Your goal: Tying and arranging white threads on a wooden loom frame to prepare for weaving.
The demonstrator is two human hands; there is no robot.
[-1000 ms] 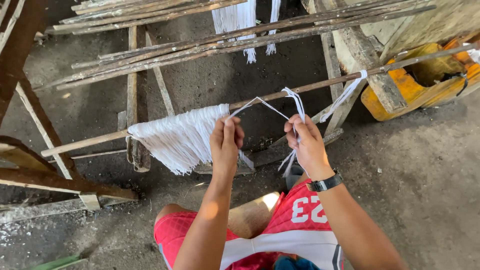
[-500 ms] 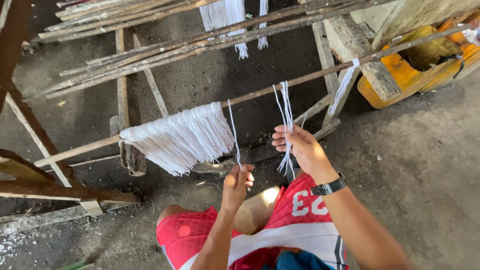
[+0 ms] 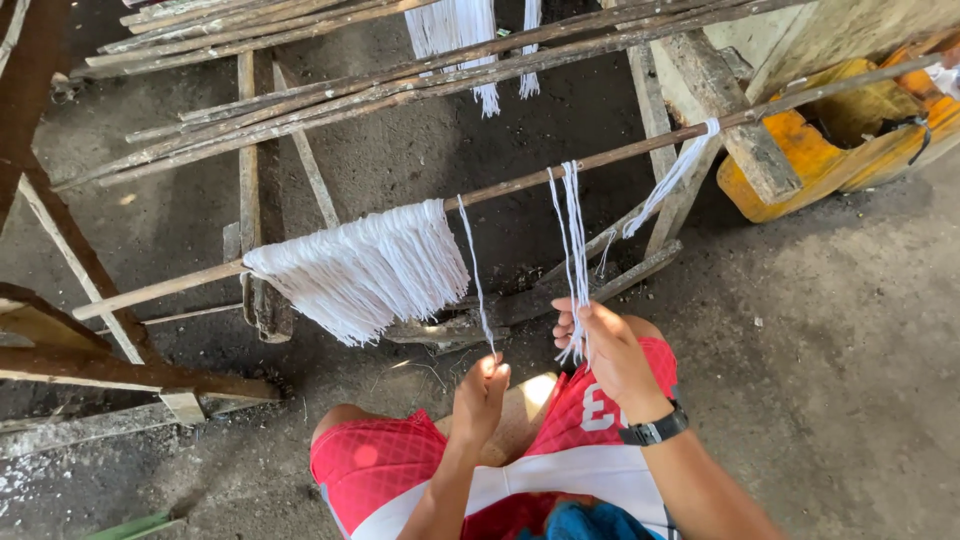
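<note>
Head view, only 1 cam: person sits w/ red-and-white shorts (image 3: 400, 465) on the grey dirt floor (image 3: 860, 330), facing a long thin wooden pole (image 3: 520, 185) set slanted across a rough timber frame (image 3: 250, 200). Left hand (image 3: 482, 392) is closed in a pinch on 1 single white cord (image 3: 472, 270) hanging from the pole, just right of the thick fringe of white cords (image 3: 365, 265) draped over it. Right hand (image 3: 605, 345), black watch (image 3: 652, 432) at the wrist, has fingers curled & pinched round a small bunch of white cords (image 3: 572, 230) looped over the pole. Further right, another white strand (image 3: 675, 175) is tied on the pole; yellow plastic container (image 3: 800, 165) lies beyond, near the frame.
</note>
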